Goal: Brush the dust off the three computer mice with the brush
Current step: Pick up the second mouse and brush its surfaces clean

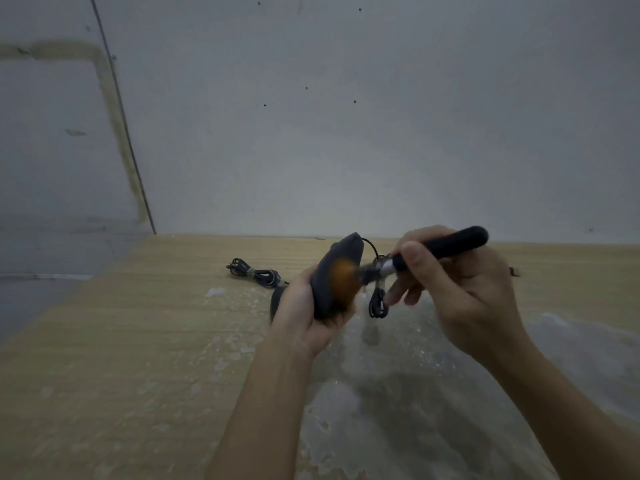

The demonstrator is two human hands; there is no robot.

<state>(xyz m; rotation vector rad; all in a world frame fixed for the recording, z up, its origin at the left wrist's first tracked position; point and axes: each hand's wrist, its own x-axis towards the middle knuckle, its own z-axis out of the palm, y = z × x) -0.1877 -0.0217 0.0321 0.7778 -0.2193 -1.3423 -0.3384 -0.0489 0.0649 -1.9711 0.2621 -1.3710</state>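
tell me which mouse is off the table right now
The dark mouse gripped in the left hand, brush against it; another mouse lies on the table behind that hand.

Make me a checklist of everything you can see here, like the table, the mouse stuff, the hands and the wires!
Surface: wooden table, pale scuffed patches on its right half.
Job's things: dark mouse held up off the table; brush with its orange bristles against the mouse; another dark mouse lies on the table, mostly hidden behind the left hand. A third mouse is not seen.
Clutter: small dark object at the far right of the table, too small to identify.
Grippers: left hand grips the mouse; right hand grips the brush handle.
Cables: bundled cable on the table; the held mouse's cable dangles.
Surroundings: grey wall behind.
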